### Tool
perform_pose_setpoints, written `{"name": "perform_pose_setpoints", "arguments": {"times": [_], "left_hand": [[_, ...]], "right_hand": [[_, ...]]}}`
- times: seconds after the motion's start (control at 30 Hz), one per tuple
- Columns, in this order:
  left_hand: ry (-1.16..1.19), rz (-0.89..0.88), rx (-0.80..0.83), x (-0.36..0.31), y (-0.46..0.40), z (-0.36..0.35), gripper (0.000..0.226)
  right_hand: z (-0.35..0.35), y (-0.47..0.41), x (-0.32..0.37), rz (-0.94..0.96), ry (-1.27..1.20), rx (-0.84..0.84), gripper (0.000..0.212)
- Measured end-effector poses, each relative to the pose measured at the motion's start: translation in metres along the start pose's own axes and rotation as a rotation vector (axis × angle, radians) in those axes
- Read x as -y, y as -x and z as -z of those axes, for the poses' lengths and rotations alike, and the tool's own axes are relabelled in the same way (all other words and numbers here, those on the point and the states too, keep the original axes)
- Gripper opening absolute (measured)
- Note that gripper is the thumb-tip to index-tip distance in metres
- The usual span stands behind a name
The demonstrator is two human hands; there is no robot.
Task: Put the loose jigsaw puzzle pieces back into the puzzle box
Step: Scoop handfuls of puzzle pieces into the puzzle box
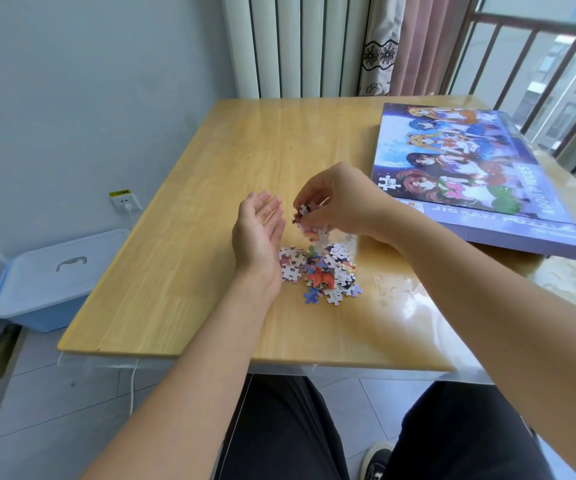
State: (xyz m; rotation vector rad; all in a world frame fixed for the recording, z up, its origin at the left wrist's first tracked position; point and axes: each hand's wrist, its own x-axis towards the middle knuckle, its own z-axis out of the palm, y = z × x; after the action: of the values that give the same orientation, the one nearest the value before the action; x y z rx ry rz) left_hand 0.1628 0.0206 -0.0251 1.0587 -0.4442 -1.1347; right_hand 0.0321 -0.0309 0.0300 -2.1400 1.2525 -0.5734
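While right hand [340, 202] pinches an overfull clump of puzzle pieces [305, 220], left hand [258, 233] flat and spread; loosely gripped pieces may spill before reaching the closed puzzle box [470, 174].

A light wooden table [210, 188] with a glossy clear cover fills the middle of the view. Left of it, on the pale tiled floor [54, 403], sits a blue plastic storage bin [50, 282] with a white lid and a handle. Above the bin, a white wall socket [126, 201] carries a yellow label and a plug – its white cable [133, 386] runs down toward the floor. Behind the table stand a white ribbed radiator [300, 43] and a pink curtain [421, 43] – a metal railing [549, 64] crosses the window at right.
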Motion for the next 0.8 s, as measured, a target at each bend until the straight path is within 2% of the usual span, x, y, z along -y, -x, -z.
{"name": "perform_pose_setpoints", "arguments": {"times": [0.07,0.13,0.23,0.33,0.43,0.5,0.6,0.63,0.7,0.8], "left_hand": [[0.068,0.089,0.012,-0.003,0.000,-0.005,0.041],[0.196,0.193,0.026,-0.007,0.000,-0.010,0.048],[0.367,0.287,-0.022,-0.008,-0.001,-0.010,0.047],[0.484,0.334,-0.042,-0.008,-0.001,-0.003,0.044],[0.577,0.376,-0.050,-0.012,-0.003,0.004,0.044],[0.635,0.398,-0.070,-0.018,-0.003,0.007,0.040],[0.658,0.401,-0.108,-0.023,-0.002,0.009,0.028],[0.651,0.400,-0.127,-0.023,-0.001,0.009,0.025],[0.622,0.388,-0.152,-0.021,0.001,0.008,0.021],[0.617,0.373,-0.172,-0.021,0.006,0.007,0.017]], "right_hand": [[-0.001,-0.003,0.009,-0.078,-0.329,0.019,0.024],[-0.008,-0.008,0.016,-0.104,-0.416,0.046,0.025],[-0.019,-0.011,0.026,-0.033,-0.238,0.053,0.030],[-0.017,-0.004,0.032,0.120,0.089,0.036,0.034],[-0.005,0.013,0.031,0.221,0.189,-0.038,0.034],[0.005,0.026,0.022,0.177,0.250,0.002,0.047],[0.009,0.050,0.007,-0.094,0.489,0.294,0.098],[0.005,0.057,0.004,-0.155,0.543,0.364,0.108],[-0.008,0.064,0.001,-0.169,0.581,0.382,0.109],[-0.017,0.063,0.005,-0.106,0.581,0.292,0.088]]}}
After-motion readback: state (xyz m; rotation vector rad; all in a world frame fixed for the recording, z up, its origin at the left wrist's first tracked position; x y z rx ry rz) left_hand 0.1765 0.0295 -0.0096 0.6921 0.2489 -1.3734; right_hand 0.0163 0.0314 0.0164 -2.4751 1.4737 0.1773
